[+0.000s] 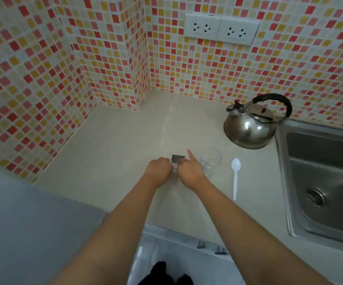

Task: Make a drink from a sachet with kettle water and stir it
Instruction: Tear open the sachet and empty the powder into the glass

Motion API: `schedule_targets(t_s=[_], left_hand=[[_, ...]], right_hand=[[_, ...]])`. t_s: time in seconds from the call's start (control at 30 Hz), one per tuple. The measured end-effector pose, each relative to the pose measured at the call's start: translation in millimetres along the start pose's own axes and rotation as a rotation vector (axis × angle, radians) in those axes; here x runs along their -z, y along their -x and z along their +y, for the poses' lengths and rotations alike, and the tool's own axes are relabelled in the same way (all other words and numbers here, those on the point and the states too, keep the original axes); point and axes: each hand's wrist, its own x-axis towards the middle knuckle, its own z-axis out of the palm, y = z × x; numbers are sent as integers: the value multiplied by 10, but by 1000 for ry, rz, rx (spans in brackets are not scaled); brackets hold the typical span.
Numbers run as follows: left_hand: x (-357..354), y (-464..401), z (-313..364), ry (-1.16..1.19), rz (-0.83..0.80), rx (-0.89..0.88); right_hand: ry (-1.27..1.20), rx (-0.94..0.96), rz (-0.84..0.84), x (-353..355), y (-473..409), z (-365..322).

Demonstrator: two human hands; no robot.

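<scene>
Two bare forearms reach from the bottom edge up onto a pale countertop [125, 140], backed by mosaic wall tiling [32, 68] in red, orange and cream. Landmark for all places below: the glass [210, 161].

Sink [323, 182], stainless steel, sunk into the counter well to the right of the glass; drain visible in its basin. Kettle [253, 124], polished metal with a black arched handle, stands upright beyond and to the right of the glass, apart from it, close to the sink's far left corner. Spout points left. Double wall socket [221, 28], white, high on the tiles above the glass.

Glass itself: clear, upright on the counter; contents cannot be made out. Spoon [235, 177], white plastic, lies flat just right of the glass, bowl end away from the person, not touching it.

Left hand [159, 168] sits just left of the glass, fingers curled into a near fist, pinching the sachet. Right hand [191, 169] lies between the left hand and the glass, overlapping the glass's near left side in view; thumb and curled fingers pinch the sachet, index finger sticks out straight, pointing away.

Sachet [177, 159]: small, dark brown at its top, held upright between both hands just left of the glass, above the counter. Lower part is hidden by the fingers. Whether it is torn open cannot be told; the picture is blurred there.
</scene>
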Motion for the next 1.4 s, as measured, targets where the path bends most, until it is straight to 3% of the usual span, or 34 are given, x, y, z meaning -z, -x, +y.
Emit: schedule_targets(t_s=[0.23, 0.43, 0.77, 0.93, 1.17, 1.3, 1.4], left_hand=[[-99, -81, 44, -35, 75, 33], [-17, -117, 72, 28, 70, 59], [916, -209, -77, 96, 267, 109], [1361, -213, 118, 529, 457, 306], [1573, -337, 619, 1255, 284, 340], [1558, -350, 843, 1254, 175, 421], [1543, -379, 928, 1312, 75, 420]], right_hand=[[13, -29, 82, -65, 4, -76], [-199, -46, 66, 76, -8, -35], [-613, -387, 255, 893, -47, 269], [-730, -530, 340, 1306, 130, 517], [-665, -614, 421, 1304, 530, 739], [-651, -657, 454, 1147, 734, 790], [-778, -707, 488, 1034, 848, 830]])
